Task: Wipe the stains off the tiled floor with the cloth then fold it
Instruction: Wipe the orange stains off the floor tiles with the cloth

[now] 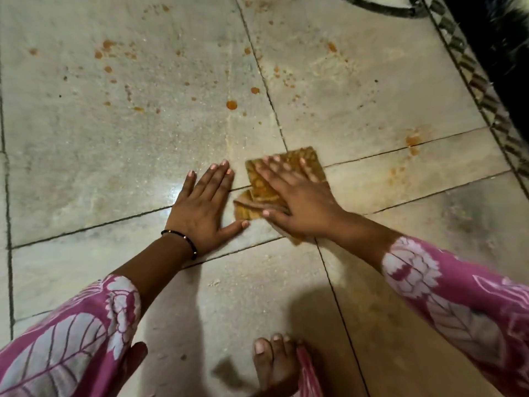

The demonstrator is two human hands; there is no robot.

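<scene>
A folded, orange-stained cloth (307,159) lies on the pale tiled floor (86,167) where grout lines cross. My right hand (297,202) presses flat on top of it, fingers spread and slightly blurred. My left hand (204,207) rests flat on the bare tile just left of the cloth, fingers apart, holding nothing. Orange stains dot the tiles beyond the hands: a round drop (231,104), a cluster (107,48) at the far left, and a smear (413,140) on the right.
A patterned border strip (483,90) and a dark surface (492,30) run along the right edge. A dark curved rim (380,8) sits at the top. My bare foot (273,365) stands near the bottom, between my pink floral sleeves.
</scene>
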